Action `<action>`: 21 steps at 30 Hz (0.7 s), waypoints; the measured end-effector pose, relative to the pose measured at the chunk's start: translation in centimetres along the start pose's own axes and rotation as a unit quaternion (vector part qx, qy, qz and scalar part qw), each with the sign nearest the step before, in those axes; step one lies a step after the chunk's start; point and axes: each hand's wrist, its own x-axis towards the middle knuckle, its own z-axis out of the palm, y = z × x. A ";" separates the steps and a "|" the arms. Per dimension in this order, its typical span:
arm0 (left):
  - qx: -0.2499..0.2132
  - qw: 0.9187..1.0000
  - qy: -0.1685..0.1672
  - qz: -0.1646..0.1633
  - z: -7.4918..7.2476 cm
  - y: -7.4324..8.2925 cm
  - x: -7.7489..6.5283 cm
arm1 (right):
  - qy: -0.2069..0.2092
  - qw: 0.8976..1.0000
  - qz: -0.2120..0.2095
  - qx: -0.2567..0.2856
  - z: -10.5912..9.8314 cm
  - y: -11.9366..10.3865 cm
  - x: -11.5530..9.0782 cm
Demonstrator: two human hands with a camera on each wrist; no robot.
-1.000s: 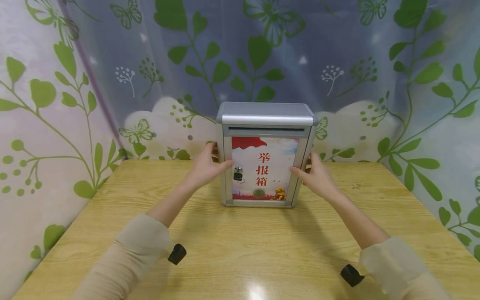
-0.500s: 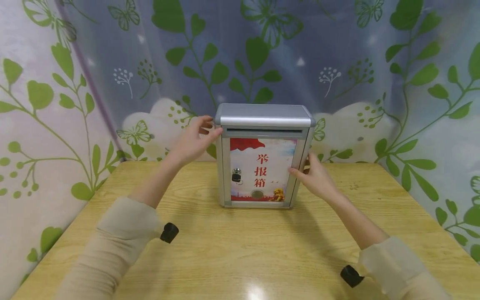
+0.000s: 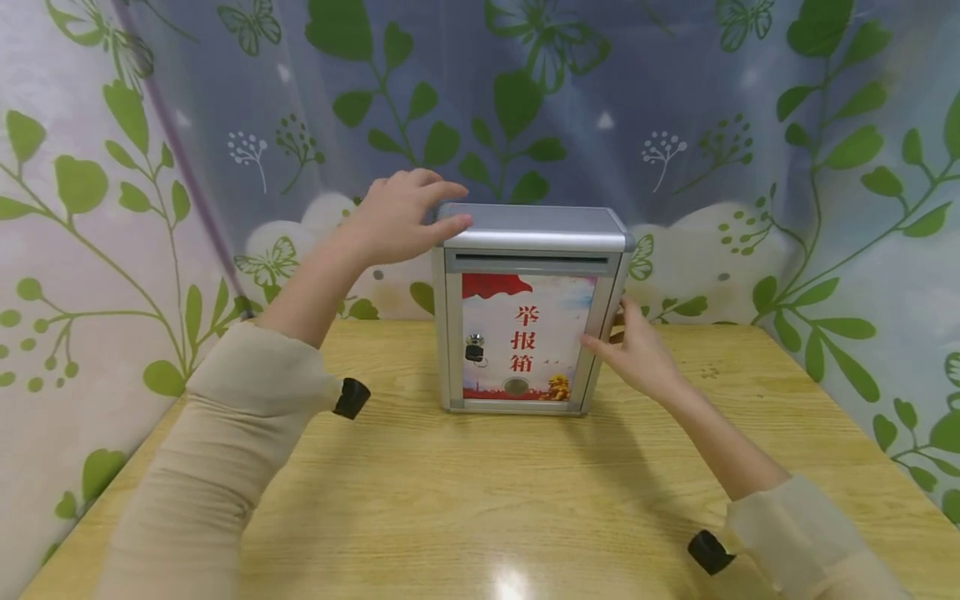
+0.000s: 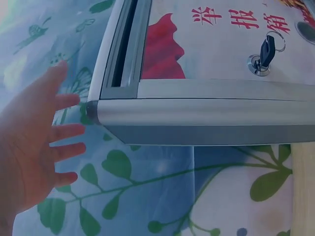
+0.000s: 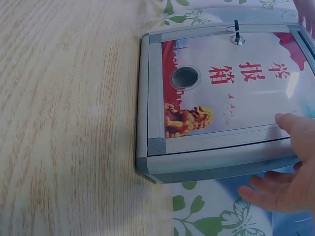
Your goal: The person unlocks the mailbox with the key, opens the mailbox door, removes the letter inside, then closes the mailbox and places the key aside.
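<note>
A silver metal drop box (image 3: 528,250) stands upright on the wooden table (image 3: 450,500). Its front panel has red characters, a slot near the top and a round window low down. A key (image 4: 267,51) with a ring sits in the lock (image 4: 258,65) on the panel's left side. My left hand (image 3: 401,217) is at the box's upper left corner, fingers extended over the top; in the left wrist view they are spread. Whether they touch the metal I cannot tell. My right hand (image 3: 637,354) grips the right side, thumb on the front, fingers round the side and partly hidden.
Behind the table hangs a curtain (image 3: 585,150) printed with leaves and butterflies, close to the back of the box. Patterned cloth also borders both sides. Small black devices (image 3: 351,398) stick out from the sleeve cuffs.
My left hand has let go of the box's left side and risen to its top left corner. The right hand keeps its hold, and the box has not moved.
</note>
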 end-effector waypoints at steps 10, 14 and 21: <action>0.084 0.993 -0.067 0.038 0.7 2.5 1.9 | -0.045 0.962 0.032 -0.267 -1.6 -2.0 -1.7; 0.100 0.991 -0.065 0.055 1.0 2.9 2.4 | -0.072 0.928 0.017 -0.364 -2.4 -4.4 -3.2; 0.085 0.993 -0.061 0.057 0.9 3.3 3.0 | -0.124 0.923 -0.089 -0.353 -0.5 -8.3 -3.9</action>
